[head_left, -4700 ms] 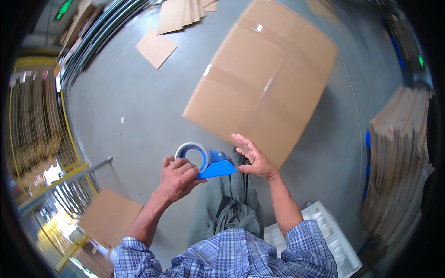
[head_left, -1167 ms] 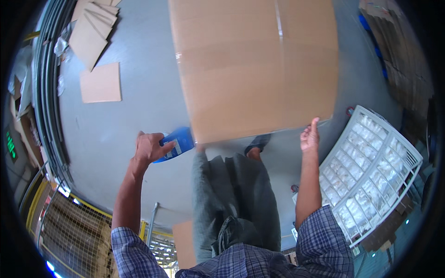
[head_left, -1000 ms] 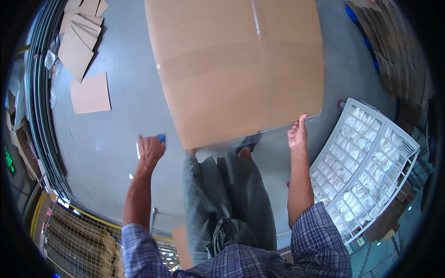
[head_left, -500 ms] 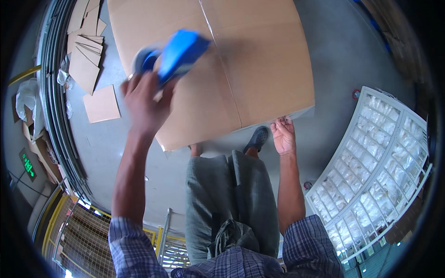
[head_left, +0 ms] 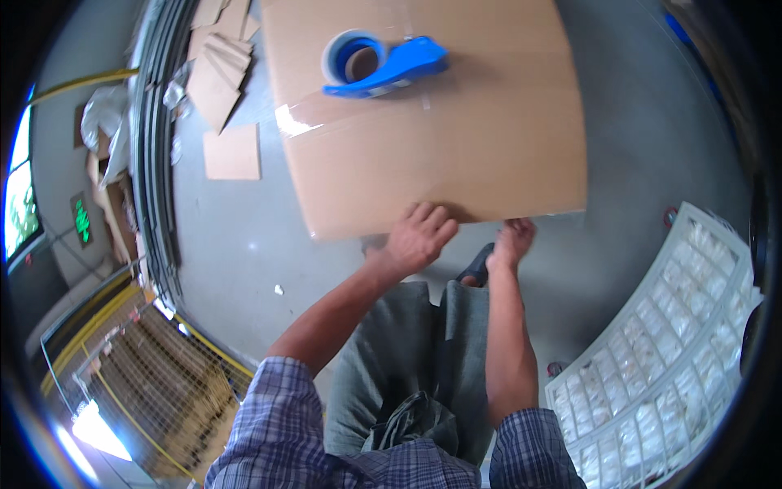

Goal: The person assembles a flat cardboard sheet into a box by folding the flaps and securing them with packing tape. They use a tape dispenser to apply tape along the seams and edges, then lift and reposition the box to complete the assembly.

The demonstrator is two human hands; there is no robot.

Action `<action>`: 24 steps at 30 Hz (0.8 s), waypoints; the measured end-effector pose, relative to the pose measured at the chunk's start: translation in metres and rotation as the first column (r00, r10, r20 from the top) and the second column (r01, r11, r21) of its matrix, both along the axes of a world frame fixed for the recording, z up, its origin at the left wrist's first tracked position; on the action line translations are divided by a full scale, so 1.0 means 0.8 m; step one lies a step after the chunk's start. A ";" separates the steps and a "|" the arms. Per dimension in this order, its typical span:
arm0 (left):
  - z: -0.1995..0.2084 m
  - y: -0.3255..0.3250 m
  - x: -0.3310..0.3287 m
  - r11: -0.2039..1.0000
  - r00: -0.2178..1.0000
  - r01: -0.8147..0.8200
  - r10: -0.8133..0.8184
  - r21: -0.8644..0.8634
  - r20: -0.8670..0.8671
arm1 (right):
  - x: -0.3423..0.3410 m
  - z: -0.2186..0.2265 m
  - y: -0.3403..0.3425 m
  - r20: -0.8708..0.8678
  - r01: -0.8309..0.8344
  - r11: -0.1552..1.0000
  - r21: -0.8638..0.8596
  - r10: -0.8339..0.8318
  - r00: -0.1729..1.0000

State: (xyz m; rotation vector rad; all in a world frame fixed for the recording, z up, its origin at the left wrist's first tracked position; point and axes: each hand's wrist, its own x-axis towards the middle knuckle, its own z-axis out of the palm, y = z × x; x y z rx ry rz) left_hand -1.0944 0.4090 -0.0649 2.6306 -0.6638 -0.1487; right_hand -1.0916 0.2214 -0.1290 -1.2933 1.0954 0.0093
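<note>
A large cardboard box (head_left: 489, 130) stands in front of me, its flat top facing up and clear tape running across it. On the top lies a blue tape dispenser (head_left: 399, 69) with a wide tape roll (head_left: 331, 59), out of both hands. My left hand (head_left: 419, 238) is closed at the middle of the box's near edge, its fingers curled over the rim and their tips hidden. Farther right along that edge, my right hand (head_left: 511, 241) pinches the box's rim from below; its fingertips are partly hidden.
Flat cardboard pieces (head_left: 231, 153) lie on the floor at the left, beside long grey pipes (head_left: 160, 163). A white rack (head_left: 652, 318) filled with clear plastic-wrapped items stands at the right. Yellow-framed mesh fencing (head_left: 155, 383) is at lower left. My shoe (head_left: 479, 265) is close to the box.
My left hand has let go of the tape dispenser, which now lies on the box, and has come down to the near edge. My right hand stays at that edge. The view has shifted.
</note>
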 end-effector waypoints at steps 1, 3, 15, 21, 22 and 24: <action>-0.007 0.004 -0.004 1.000 0.999 -0.026 0.025 0.007 0.031 | -0.004 0.004 0.001 0.052 -0.051 0.994 -0.097 0.056 0.997; -0.008 0.023 -0.014 0.999 0.999 -0.038 0.038 0.009 -0.009 | -0.020 0.027 -0.011 -0.102 -0.335 0.659 -0.673 0.366 0.925; -0.019 0.223 -0.145 0.584 0.589 -0.808 0.796 -0.082 -0.140 | 0.109 0.055 -0.215 -0.365 -0.457 -0.204 -0.866 0.882 0.297; -0.042 0.211 -0.167 0.482 0.487 -0.872 0.842 -0.079 -0.233 | 0.100 0.038 -0.241 -0.533 -0.758 -0.126 -0.639 0.784 0.319; -0.043 0.196 -0.166 0.397 0.396 -0.917 0.888 -0.047 -0.232 | 0.093 0.030 -0.236 -0.568 -0.779 -0.069 -0.623 0.725 0.390; -0.045 0.161 -0.160 0.140 0.123 -0.990 0.939 0.029 -0.321 | 0.072 0.011 -0.213 -0.207 -0.677 0.386 -0.626 0.755 0.622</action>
